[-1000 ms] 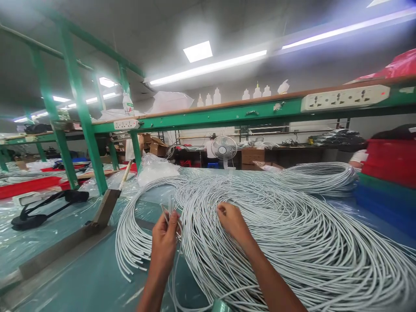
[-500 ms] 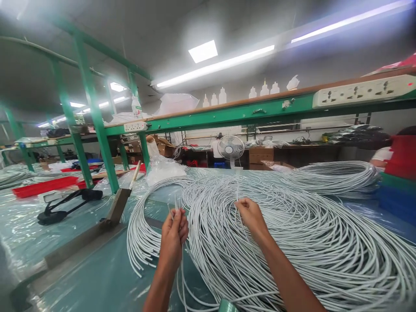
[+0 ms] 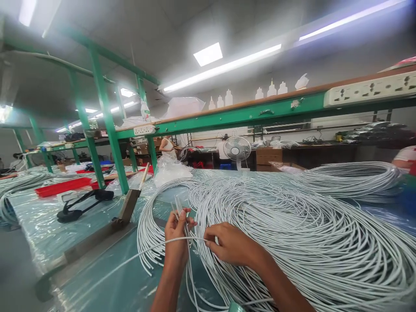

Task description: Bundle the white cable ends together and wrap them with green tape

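Several white cable ends [image 3: 177, 204] stick up out of my left hand [image 3: 178, 227], which is closed round them over the table. Their lengths hang down below the hand. My right hand [image 3: 227, 243] pinches a single white cable [image 3: 147, 248], which runs leftward across my left wrist and out over the table. Under and beyond my right hand spreads a large loose pile of white cables [image 3: 308, 229]. A smaller curved bundle of cut white cables [image 3: 149, 234] lies just left of my left hand, its ends toward me.
A lever cutter [image 3: 126, 208] with a long base lies at the left, near a black strapped object [image 3: 81, 206] and a red tray [image 3: 63, 187]. A green shelf frame [image 3: 227, 116] crosses ahead. Another cable coil [image 3: 351, 177] sits at the right; people are in the background.
My right hand has come down and left from the pile toward my left hand, drawing a cable across my left wrist. The whole view has shifted slightly left.
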Demonstrator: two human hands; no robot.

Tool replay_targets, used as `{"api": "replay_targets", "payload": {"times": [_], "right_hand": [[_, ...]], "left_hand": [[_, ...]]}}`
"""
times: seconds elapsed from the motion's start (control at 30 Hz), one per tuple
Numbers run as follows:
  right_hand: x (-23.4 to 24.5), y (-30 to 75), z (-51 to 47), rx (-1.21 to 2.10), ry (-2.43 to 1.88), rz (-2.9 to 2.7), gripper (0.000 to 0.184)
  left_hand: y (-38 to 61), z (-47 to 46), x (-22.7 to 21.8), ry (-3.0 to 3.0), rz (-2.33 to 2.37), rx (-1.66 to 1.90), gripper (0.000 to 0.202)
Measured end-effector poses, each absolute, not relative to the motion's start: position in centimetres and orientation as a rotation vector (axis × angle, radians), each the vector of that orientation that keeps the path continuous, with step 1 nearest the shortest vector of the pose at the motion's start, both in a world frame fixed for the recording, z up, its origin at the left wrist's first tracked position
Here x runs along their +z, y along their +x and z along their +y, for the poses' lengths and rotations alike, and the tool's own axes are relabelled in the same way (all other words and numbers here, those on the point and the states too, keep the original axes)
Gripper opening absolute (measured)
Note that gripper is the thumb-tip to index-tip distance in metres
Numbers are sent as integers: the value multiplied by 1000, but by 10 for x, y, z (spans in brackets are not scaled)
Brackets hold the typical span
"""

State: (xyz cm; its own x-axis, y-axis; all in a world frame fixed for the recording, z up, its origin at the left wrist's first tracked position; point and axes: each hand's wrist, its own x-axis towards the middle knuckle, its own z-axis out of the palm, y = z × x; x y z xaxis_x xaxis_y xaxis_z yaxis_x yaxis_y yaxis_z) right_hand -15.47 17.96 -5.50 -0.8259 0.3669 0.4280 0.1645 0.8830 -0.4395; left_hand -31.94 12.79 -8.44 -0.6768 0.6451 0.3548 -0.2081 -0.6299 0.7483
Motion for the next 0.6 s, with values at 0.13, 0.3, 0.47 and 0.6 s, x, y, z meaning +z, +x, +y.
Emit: {"api": "replay_targets", "payload": {"times": [0.13,0.3,0.47,0.6], "right_hand": [[-50,-154,184,511,-529,-2410,29],[-50,-155,184,474,-581,-2410,37],[-54,-161,173,477,-487,-2551,30],[-54,-162,168,529,-442,-2656,29]], "left_hand": [[-321,126,-84,804,981,2292,35],[-321,126,-84,754,949,2359,34],[-320,126,-83,689,875,2405,32],[-321,126,-82,644,894,2408,35]]}}
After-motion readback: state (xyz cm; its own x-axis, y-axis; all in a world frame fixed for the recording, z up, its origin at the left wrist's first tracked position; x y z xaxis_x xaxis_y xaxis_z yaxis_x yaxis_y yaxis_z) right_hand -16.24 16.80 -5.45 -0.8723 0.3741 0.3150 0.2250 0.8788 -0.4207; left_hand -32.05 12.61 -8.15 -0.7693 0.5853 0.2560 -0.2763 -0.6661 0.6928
